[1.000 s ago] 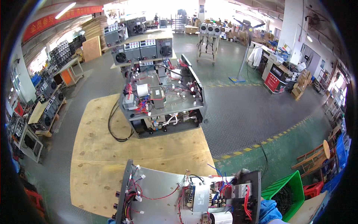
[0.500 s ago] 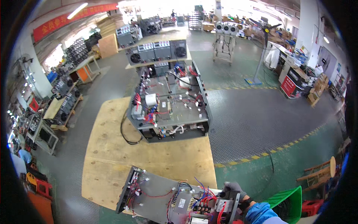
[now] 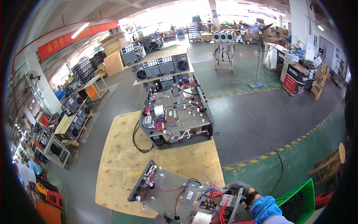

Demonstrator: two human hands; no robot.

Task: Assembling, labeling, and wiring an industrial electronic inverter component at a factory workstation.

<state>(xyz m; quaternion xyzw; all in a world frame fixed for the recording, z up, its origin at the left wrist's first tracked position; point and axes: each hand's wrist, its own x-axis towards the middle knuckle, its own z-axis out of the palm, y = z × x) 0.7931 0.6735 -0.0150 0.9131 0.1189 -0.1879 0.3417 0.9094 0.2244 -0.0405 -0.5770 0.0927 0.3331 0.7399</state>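
Note:
A grey metal equipment chassis [image 3: 167,192] with red, blue and black wires lies across the near end of a plywood board [image 3: 123,156], overhanging its front edge. My right hand [image 3: 239,187], in a grey glove, is closed around the upright panel at the chassis's right end. At the near long edge, the gloved fingertips of my left hand [image 3: 161,217] curl over the rim; the rest of that hand is out of the picture. A white block-shaped part [image 3: 201,218] sits inside the chassis by the near edge.
Another open chassis [image 3: 179,123] full of wires stands farther back on the plywood, a black cable [image 3: 136,138] looped beside it. Grey machines [image 3: 160,66] line up behind. At right are a green bin [image 3: 298,203], a wooden stool [image 3: 330,164] and a pedestal fan [image 3: 259,56].
My left fingertips have come into view at the chassis's near edge. The chassis now sits more slanted, its right end lower. The whole view has shifted, so the surroundings appear farther right and lower.

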